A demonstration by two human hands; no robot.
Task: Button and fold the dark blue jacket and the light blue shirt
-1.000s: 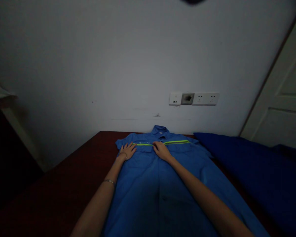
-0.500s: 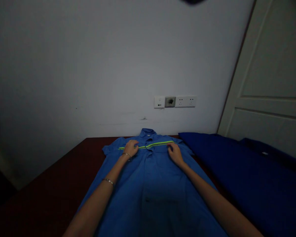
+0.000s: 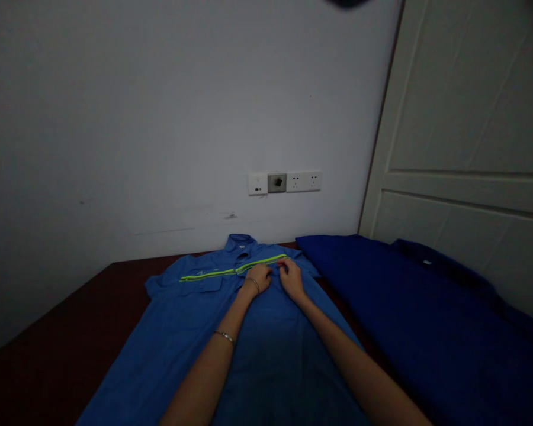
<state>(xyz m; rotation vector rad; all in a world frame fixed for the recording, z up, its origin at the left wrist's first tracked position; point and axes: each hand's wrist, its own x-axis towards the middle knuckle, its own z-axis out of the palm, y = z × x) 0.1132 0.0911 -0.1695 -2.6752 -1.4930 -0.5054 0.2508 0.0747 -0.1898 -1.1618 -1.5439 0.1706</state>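
A blue short-sleeved work shirt (image 3: 169,325) lies spread with its collar toward the wall and a yellow-green stripe across the chest. My left hand (image 3: 260,278) is on the chest just below the stripe, right of the button front, with its fingers curled down at the cloth. Close beside it, my right hand (image 3: 292,279) has thumb and fingers bent together at the cloth near the stripe's right end. Both hands appear to pinch the shirt around the chest pocket on that side; the fingertips are partly hidden. The pocket flap on the left half lies flat.
A darker blue garment (image 3: 373,296) with a collar lies to the right on the dark red tabletop (image 3: 84,313). Behind the table stands a white wall with sockets (image 3: 304,181). A pale panelled door (image 3: 453,195) is at the right.
My left hand has moved right across the button front, close to my right hand. My right hand has shifted slightly inward. The view has turned right, so the wall and garments sit further left.
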